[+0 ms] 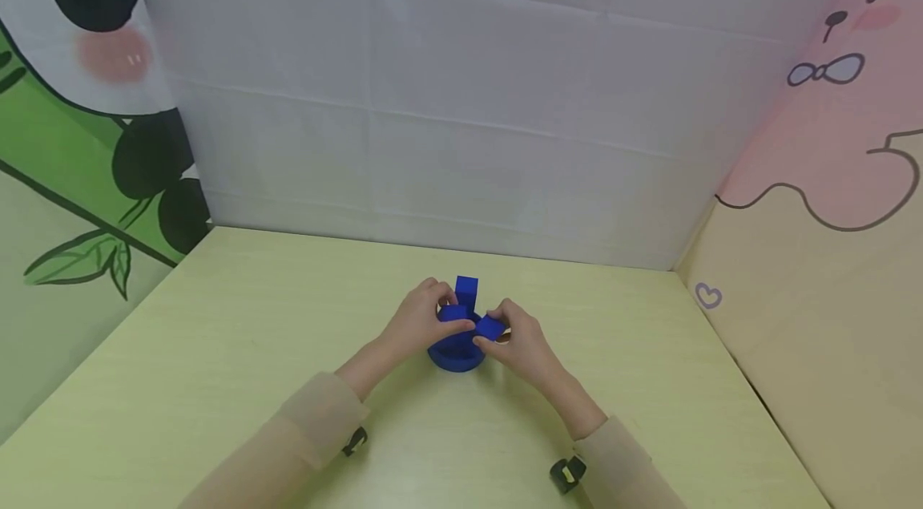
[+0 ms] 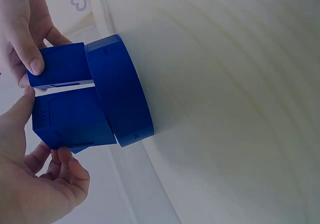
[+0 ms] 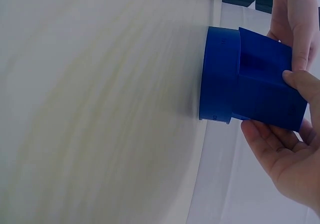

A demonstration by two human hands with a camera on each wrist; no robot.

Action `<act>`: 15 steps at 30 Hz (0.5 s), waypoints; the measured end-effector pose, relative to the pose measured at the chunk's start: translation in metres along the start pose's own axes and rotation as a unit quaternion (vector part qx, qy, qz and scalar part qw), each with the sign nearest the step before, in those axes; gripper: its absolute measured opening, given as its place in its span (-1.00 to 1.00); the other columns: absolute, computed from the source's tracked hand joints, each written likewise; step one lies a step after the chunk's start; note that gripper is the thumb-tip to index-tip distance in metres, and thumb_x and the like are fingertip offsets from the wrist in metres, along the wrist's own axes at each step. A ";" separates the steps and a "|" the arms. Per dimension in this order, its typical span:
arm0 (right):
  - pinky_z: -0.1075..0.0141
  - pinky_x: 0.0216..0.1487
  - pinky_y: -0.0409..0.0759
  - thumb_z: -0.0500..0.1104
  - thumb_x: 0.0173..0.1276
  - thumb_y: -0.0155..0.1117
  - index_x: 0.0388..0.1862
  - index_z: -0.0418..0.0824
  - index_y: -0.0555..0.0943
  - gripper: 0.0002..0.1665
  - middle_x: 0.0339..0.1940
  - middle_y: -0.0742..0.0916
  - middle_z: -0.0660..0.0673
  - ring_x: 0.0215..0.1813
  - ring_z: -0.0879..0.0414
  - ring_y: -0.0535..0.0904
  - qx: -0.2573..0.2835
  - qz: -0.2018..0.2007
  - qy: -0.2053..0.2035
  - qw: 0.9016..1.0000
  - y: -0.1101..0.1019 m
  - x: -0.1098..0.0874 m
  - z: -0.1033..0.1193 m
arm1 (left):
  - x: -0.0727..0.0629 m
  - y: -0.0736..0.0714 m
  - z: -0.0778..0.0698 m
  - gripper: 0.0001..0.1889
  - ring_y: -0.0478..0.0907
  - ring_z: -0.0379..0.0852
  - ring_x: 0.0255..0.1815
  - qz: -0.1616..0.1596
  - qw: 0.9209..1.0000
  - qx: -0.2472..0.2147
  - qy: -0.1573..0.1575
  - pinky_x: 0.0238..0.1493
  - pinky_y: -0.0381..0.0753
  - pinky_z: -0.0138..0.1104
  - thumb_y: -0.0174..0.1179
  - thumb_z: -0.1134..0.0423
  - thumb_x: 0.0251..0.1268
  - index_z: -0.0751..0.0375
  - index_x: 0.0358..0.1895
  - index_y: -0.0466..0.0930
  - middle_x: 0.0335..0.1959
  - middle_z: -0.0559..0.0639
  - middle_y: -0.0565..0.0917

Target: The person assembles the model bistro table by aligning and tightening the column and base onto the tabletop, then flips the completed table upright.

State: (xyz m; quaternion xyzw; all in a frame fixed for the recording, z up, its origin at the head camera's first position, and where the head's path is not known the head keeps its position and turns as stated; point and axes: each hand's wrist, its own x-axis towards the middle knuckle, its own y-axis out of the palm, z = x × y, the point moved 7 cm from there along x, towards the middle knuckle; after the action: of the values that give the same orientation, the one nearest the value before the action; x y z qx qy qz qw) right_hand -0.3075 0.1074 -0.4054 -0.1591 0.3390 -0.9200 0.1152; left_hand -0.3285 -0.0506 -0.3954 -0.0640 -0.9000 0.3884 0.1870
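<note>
A round blue base (image 1: 456, 363) sits on the table, with blue rectangular boxes on it. My left hand (image 1: 414, 317) pinches the top of the left box (image 1: 453, 313) between thumb and fingers. The right box (image 1: 491, 327) is pinched by my right hand (image 1: 529, 345), thumb on the near side. Behind them a third blue box (image 1: 466, 289) rises from the back of the base, touched by neither hand. In the left wrist view, both held boxes reach down to the rim of the base (image 2: 121, 89), a narrow gap between them. Small raised letters mark the rim.
The pale wooden tabletop (image 1: 252, 365) spreads around the base. A white cloth wall (image 1: 461, 108) closes off the back. Painted panels flank the table, a green and black one (image 1: 86, 140) at left and a pink one (image 1: 829, 140) at right.
</note>
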 end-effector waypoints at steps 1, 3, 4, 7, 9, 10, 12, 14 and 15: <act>0.37 -0.21 0.64 -0.14 0.17 0.42 -0.12 -0.25 0.46 -0.60 -0.17 0.66 -0.15 -0.17 0.09 0.62 0.000 0.000 0.000 1.000 0.000 0.000 0.001 | 0.000 0.000 0.000 -0.57 0.39 -0.15 -0.32 0.003 1.000 0.001 0.001 -0.34 0.49 -0.38 0.44 -0.08 -0.07 0.14 -0.30 0.53 -0.36 -0.07 0.45; 0.37 -0.21 0.64 -0.15 0.17 0.42 -0.12 -0.25 0.46 -0.60 -0.18 0.66 -0.15 -0.18 0.10 0.62 0.002 0.000 0.000 1.000 0.000 -0.001 0.001 | 0.000 -0.001 0.000 -0.59 0.38 -0.16 -0.34 0.009 1.000 0.001 0.004 -0.37 0.47 -0.40 0.44 -0.06 -0.06 0.15 -0.29 0.54 -0.37 -0.07 0.44; 0.37 -0.22 0.64 -0.15 0.17 0.42 -0.12 -0.25 0.46 -0.60 -0.18 0.66 -0.15 -0.18 0.09 0.62 0.002 0.000 0.000 1.000 0.000 -0.001 0.001 | -0.001 -0.002 -0.001 -0.60 0.38 -0.15 -0.35 0.012 1.000 0.001 0.006 -0.39 0.46 -0.40 0.44 -0.04 -0.05 0.15 -0.28 0.55 -0.37 -0.07 0.44; 0.37 -0.22 0.64 -0.15 0.17 0.42 -0.11 -0.26 0.46 -0.60 -0.18 0.66 -0.15 -0.18 0.10 0.61 0.004 0.001 0.001 1.000 -0.001 -0.001 0.002 | -0.002 -0.003 -0.003 -0.60 0.41 -0.10 -0.34 0.020 1.000 0.001 0.015 -0.39 0.46 -0.42 0.44 -0.01 -0.03 0.17 -0.22 0.59 -0.33 -0.05 0.46; 0.37 -0.22 0.64 -0.15 0.17 0.42 -0.11 -0.26 0.46 -0.60 -0.18 0.67 -0.15 -0.17 0.09 0.61 0.006 0.001 0.003 1.000 -0.001 -0.001 0.002 | -0.004 -0.004 -0.003 -0.59 0.45 -0.04 -0.30 0.027 0.999 -0.002 0.023 -0.37 0.47 -0.42 0.43 0.01 -0.01 0.19 -0.17 0.60 -0.28 -0.03 0.49; 0.37 -0.21 0.64 -0.15 0.17 0.42 -0.11 -0.26 0.46 -0.60 -0.17 0.67 -0.16 -0.17 0.09 0.62 0.008 0.002 0.003 1.000 -0.001 -0.001 0.002 | -0.005 -0.005 -0.003 -0.58 0.46 -0.03 -0.27 0.031 0.999 -0.002 0.027 -0.35 0.48 -0.42 0.42 0.02 0.00 0.20 -0.14 0.59 -0.25 -0.02 0.50; 0.37 -0.21 0.64 -0.15 0.17 0.42 -0.11 -0.26 0.46 -0.59 -0.17 0.67 -0.16 -0.17 0.09 0.62 0.011 0.002 0.005 1.000 0.000 -0.001 0.001 | -0.006 -0.006 -0.002 -0.56 0.48 -0.04 -0.23 0.037 0.999 -0.008 0.035 -0.31 0.49 -0.42 0.42 0.04 0.02 0.22 -0.08 0.58 -0.20 -0.01 0.51; 0.37 -0.21 0.64 -0.15 0.17 0.42 -0.11 -0.26 0.46 -0.59 -0.17 0.67 -0.16 -0.17 0.09 0.62 0.013 0.002 0.006 1.000 0.000 -0.001 0.001 | -0.008 -0.007 -0.002 -0.56 0.48 -0.08 -0.23 0.043 0.998 -0.018 0.045 -0.29 0.51 -0.41 0.41 0.07 0.04 0.23 -0.05 0.56 -0.17 0.00 0.52; 0.37 -0.21 0.64 -0.15 0.17 0.42 -0.11 -0.27 0.46 -0.59 -0.17 0.67 -0.16 -0.18 0.09 0.62 0.014 0.001 0.005 1.000 -0.001 -0.001 0.001 | -0.008 -0.008 -0.002 -0.56 0.47 -0.11 -0.22 0.045 0.997 -0.022 0.051 -0.26 0.52 -0.40 0.41 0.08 0.05 0.24 -0.05 0.56 -0.16 0.01 0.52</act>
State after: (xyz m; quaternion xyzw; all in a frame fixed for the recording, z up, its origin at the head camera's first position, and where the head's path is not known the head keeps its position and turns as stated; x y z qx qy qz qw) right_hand -0.3060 0.1075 -0.4046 -0.1528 0.3266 -0.9253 0.1172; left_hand -0.3198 -0.0571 -0.3909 -0.1285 -0.8937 0.3731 0.2134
